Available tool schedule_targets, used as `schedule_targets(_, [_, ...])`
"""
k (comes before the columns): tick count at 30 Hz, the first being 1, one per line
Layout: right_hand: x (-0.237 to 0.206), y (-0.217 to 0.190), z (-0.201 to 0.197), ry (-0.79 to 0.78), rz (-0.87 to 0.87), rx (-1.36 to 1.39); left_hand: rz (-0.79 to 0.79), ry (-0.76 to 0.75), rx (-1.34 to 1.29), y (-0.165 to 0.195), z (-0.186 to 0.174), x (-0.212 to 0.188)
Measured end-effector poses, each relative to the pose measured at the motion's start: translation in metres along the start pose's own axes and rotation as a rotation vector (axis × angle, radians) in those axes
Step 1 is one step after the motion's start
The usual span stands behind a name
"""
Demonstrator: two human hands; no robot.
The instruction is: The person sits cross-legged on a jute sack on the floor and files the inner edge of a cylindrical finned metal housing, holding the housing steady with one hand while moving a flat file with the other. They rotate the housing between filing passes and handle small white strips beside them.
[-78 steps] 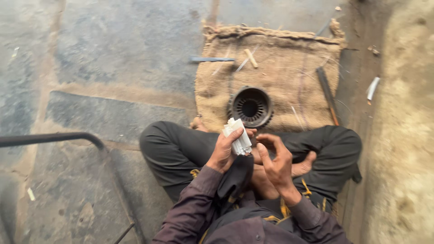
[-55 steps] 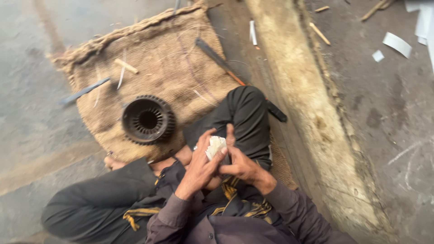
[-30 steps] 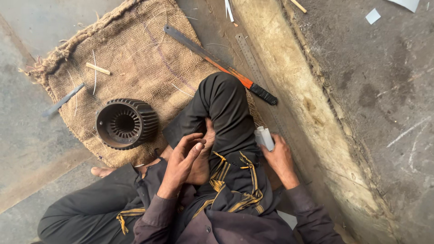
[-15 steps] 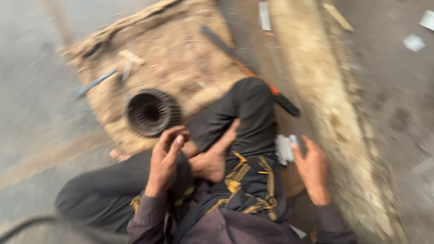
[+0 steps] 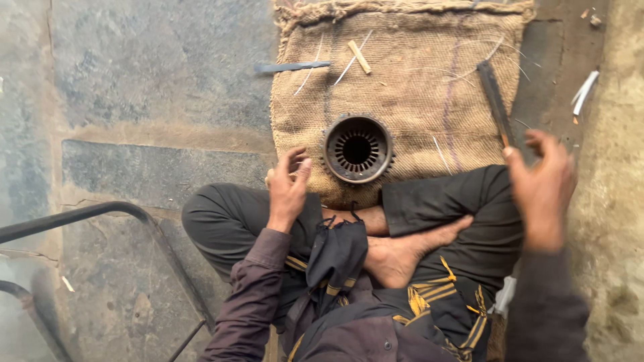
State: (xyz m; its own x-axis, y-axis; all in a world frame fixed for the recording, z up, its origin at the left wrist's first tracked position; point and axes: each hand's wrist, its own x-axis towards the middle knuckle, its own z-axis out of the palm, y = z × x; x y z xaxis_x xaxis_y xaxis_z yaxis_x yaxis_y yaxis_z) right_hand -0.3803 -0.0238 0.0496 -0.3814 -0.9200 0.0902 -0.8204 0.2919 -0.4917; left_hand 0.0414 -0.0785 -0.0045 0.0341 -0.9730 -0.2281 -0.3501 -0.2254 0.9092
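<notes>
A slotted metal ring (image 5: 357, 149), dark and round like a motor stator core, is seen lying flat on the burlap sack (image 5: 416, 74) spread on the stone floor, just beyond the crossed legs of the seated person. The left hand (image 5: 288, 188) is held just left of the ring, fingers loosely curled and parted, nothing gripped, not quite touching it as far as can be told. The right hand (image 5: 545, 184) is raised at the right with fingers spread, empty, its fingertips near the end of a long dark bar (image 5: 495, 100) lying on the sack (contact cannot be confirmed). The ring is judged heavy, rigid and not fragile, with thin inner teeth that could be sharp; it would best be taken by the outer rim with both hands, or hooked through the bore. A flat metal strip (image 5: 292, 66) and a small wooden stick (image 5: 359, 56) lie at the far edge of the sack.
</notes>
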Motion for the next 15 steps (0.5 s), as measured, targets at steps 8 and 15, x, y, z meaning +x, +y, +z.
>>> schedule_targets(8, [0.046, -0.033, 0.106, -0.259, 0.190, 0.664, 0.004, 0.030, -0.445, -0.038, 0.044, 0.047])
schedule_targets(15, [0.005, -0.129, 0.187, -0.351, -0.041, 0.897, -0.118, -0.084, -0.741, -0.038, 0.077, 0.068])
